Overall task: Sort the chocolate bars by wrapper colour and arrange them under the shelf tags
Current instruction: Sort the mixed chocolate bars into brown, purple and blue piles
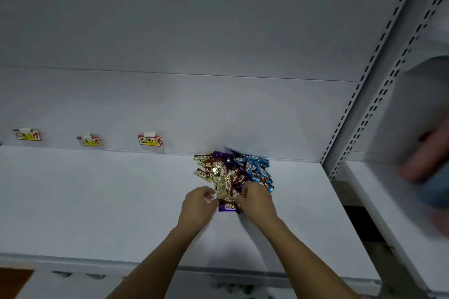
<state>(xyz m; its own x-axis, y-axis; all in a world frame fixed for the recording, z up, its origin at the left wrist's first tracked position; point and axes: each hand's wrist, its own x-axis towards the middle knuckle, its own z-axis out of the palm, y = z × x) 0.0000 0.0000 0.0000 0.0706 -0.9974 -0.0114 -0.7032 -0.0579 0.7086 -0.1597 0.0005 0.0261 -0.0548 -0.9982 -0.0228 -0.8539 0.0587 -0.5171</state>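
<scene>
A mixed pile of chocolate bars (233, 172) lies at the back right of the white shelf (97, 201): gold wrappers on the left, purple in the middle, blue on the right. Three yellow-and-red shelf tags (150, 141) (89, 141) (28, 135) hang on the back wall to the left of the pile. My left hand (198, 204) is at the pile's near edge with fingers curled, pinching a gold bar (221, 188). My right hand (255, 200) rests on the near bars with fingers curled into them. A purple bar (228, 207) lies between both hands.
A perforated metal upright (364, 104) bounds the shelf on the right. Beyond it another person's blurred hand (427, 160) and sleeve hold something blue over the neighbouring shelf. The shelf's front edge (218, 272) runs below my forearms.
</scene>
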